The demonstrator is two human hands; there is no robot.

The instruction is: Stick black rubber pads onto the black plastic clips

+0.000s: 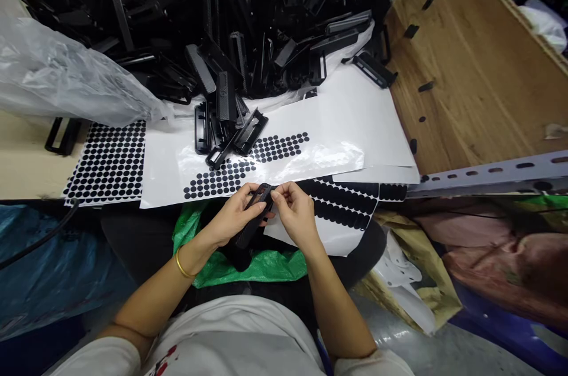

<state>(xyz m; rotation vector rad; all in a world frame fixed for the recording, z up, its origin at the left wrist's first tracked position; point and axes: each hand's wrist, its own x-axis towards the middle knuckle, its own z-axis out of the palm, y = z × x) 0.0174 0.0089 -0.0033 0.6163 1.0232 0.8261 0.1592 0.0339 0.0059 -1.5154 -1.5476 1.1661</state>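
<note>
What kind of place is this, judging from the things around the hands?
Probably a small factory assembly bench. A big heap of identical black plastic parts covers the table, sheets of black round stickers lie at its edge, and the left hand and right hand hold one black part.

A large heap of black plastic frames (pixel 231 15) covers the far side of the table, spilling out of a clear plastic bag (pixel 66 77). White backing sheets (pixel 355 122) printed with rows of small black round stickers (pixel 110 160) lie in front of the heap, overlapping one another. To the right stands a plywood board (pixel 470 68) with a few dark scraps on it, and a perforated grey metal rail (pixel 497 175) below it. A green woven sack (pixel 266 266) lies lower down, and what may be a paper bag (pixel 417 281) sits right of it.
</note>
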